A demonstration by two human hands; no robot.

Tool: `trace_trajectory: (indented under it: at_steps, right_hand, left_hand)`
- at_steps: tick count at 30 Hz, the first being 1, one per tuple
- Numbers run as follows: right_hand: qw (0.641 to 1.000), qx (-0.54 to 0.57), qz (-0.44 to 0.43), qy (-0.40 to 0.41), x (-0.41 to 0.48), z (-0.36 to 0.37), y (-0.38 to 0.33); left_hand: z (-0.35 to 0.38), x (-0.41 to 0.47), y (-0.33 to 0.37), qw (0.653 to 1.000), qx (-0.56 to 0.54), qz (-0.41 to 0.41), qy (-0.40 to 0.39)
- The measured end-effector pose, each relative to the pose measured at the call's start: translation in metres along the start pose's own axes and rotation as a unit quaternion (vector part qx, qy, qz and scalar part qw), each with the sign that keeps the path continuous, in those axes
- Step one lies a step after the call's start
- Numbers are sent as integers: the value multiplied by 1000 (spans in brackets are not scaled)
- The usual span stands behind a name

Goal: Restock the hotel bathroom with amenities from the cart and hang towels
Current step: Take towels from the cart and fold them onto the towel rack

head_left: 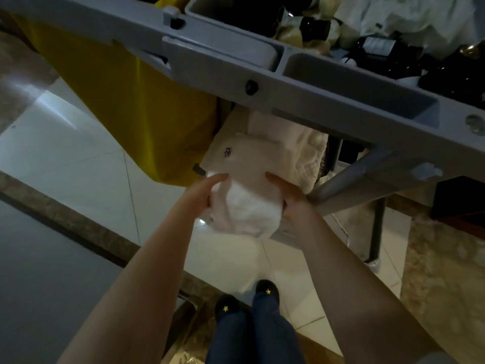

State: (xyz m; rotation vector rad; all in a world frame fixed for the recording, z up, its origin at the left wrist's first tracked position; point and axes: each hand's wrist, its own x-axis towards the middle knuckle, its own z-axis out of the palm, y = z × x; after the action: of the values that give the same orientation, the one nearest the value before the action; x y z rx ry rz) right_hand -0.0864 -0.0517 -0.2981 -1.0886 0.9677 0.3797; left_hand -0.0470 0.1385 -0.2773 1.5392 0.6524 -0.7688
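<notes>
Folded white towel (244,203) sits directly ahead on the cart (328,85) shelf, long axis crosswise — left hand (207,190) and right hand (291,198) clamp opposite ends, equally near.

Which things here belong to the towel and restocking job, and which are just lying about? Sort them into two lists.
Part of the job:
- folded white towel, gripped by the left hand and right hand
- towel stack on the cart's lower shelf
- amenity items in the cart's top tray

Just there:
- yellow bag hanging from the cart
- grey cart frame
- tiled floor
</notes>
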Motion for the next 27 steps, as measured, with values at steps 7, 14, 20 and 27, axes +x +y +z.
trace_trajectory:
  at_steps: [7, 14, 20, 27]
  right_hand:
    - [992, -62, -106, 0, 6, 5, -12]
    - [988, 21, -68, -139, -33, 9, -7]
    - [989, 3, -78, -126, -84, 17, -19]
    - [984, -23, -60, -168, -144, 14, -36]
  left_hand:
    - [5, 10, 19, 997, 35, 62, 10]
    - [-7, -27, 18, 996, -17, 83, -40]
    - [-12, -78, 26, 989, -64, 87, -103]
    - [-24, -136, 38, 976, -50, 91, -191]
